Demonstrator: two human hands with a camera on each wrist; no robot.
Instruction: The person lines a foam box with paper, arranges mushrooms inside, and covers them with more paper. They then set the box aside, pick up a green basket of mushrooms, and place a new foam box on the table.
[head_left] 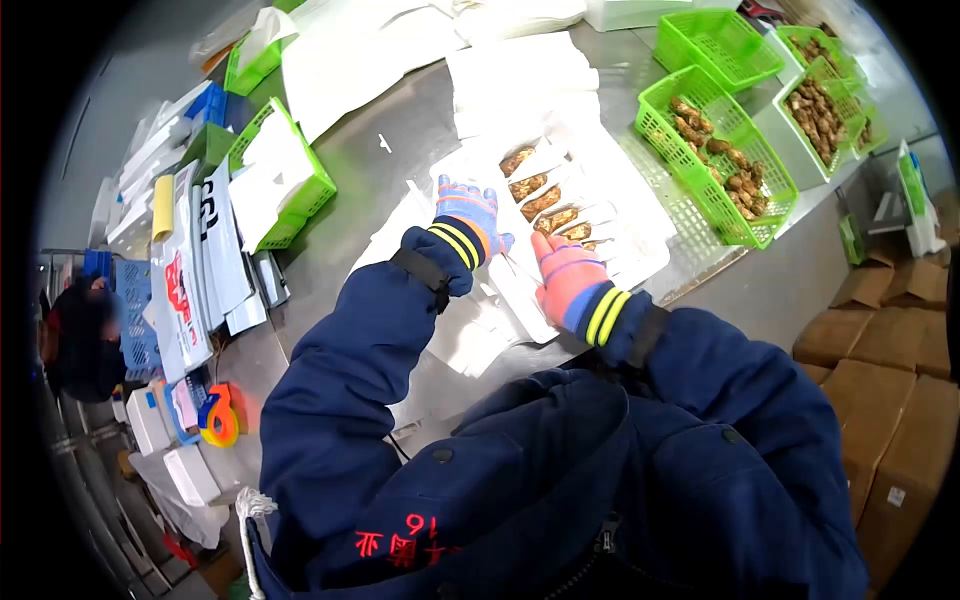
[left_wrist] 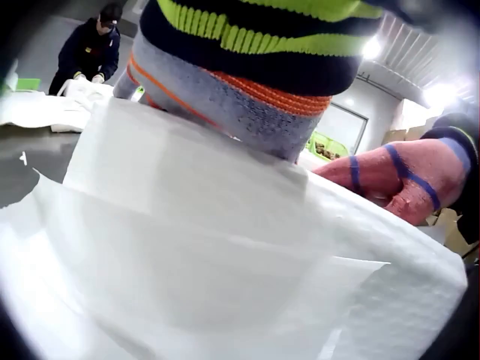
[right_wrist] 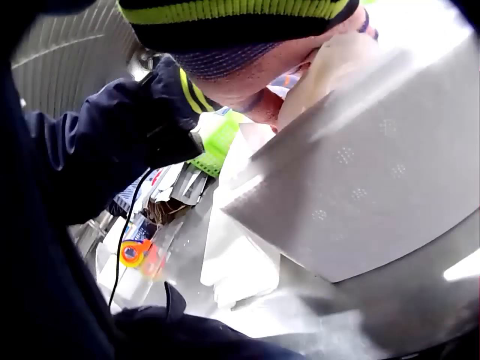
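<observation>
A white foam box (head_left: 655, 262) on the metal table holds several brown mottled pieces (head_left: 541, 203) in a row, with white paper (head_left: 578, 172) between them. In a striped glove, the left hand (head_left: 467, 222) lies at the box's left side, its fingers extended. The right hand (head_left: 572, 282), in a pink and blue glove, reaches over the near side, fingers beside the lowest pieces. The left wrist view shows the box's outer wall (left_wrist: 375, 232) below the right hand (left_wrist: 412, 176). Pale paper (right_wrist: 330, 71) is by the right hand (right_wrist: 255, 79); whether it is pinched is unclear.
Green baskets with brown pieces (head_left: 745, 190) stand at the right. At the left are a green basket with white sheets (head_left: 275, 175), plastic bags (head_left: 185, 280) and an orange tape dispenser (head_left: 219, 416). White sheets (head_left: 350, 70) cover the back. Another person (left_wrist: 90, 49) stands across the room.
</observation>
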